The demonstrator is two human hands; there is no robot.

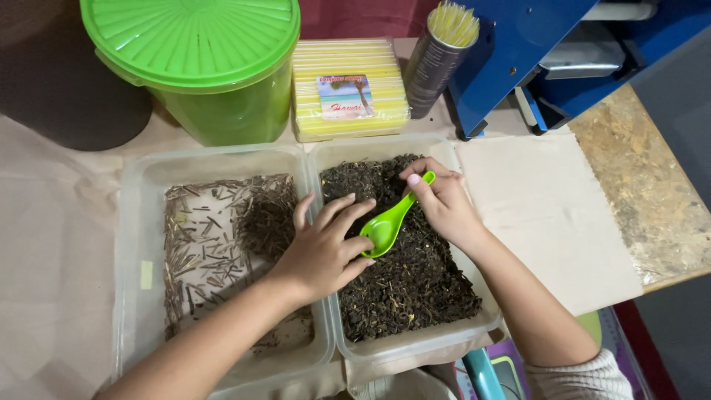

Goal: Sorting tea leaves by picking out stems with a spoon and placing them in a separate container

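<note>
My right hand (444,204) grips the handle of a green plastic spoon (389,226), whose bowl points down-left into a clear plastic tray (415,344) full of dark dried leaf bits. My left hand (326,248) rests with fingers spread on the dark material, fingertips touching the spoon's bowl. Left of it stands a second clear tray (137,222) holding thin brown sticks and stems, thickest at its upper right.
A green lidded bucket (196,55) stands behind the left tray. A pack of yellow sheets (348,89) and a dark cup of yellow straws (441,52) stand at the back. A blue machine (533,52) is at the upper right, beige paper (548,211) beside the right tray.
</note>
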